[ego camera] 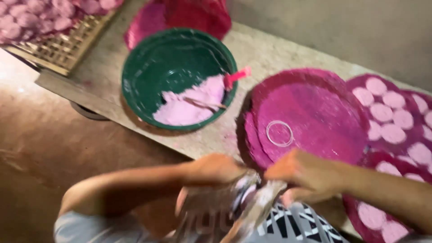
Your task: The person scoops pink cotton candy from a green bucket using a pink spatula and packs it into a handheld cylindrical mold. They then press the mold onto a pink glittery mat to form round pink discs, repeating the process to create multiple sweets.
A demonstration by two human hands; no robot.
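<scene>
- The left hand (211, 168) was curled shut on the upper edge of a crumpled clear plastic bag (234, 202), low in the head view, just in front of the person's patterned shirt (292, 225).
- The right hand (306, 173) gripped the same bag from the other side, fingers closed around the plastic; the two hands were nearly touching.
- The bag was blurred, so what it held could not be told.
- Just beyond the hands lay a stack of magenta round trays (310, 112) on the stone counter (270, 49); a small clear ring (280, 133) rested on the top one.
- To the right of that stack, more magenta trays (396, 117) carried rows of pale pink flat discs (382, 112), set close together.
- To the left of the stack, a green bowl (175, 72) sat on the counter with pink powder (189, 105) heaped in its near side.
- A spoon with a pink handle (236, 77) stuck out over the bowl's right rim, and a thin stick (204, 104) lay on the powder.
- Behind the bowl stood a red and pink bag (189, 15).
- At the top left corner, a woven tray (63, 49) held more pale pink discs.
</scene>
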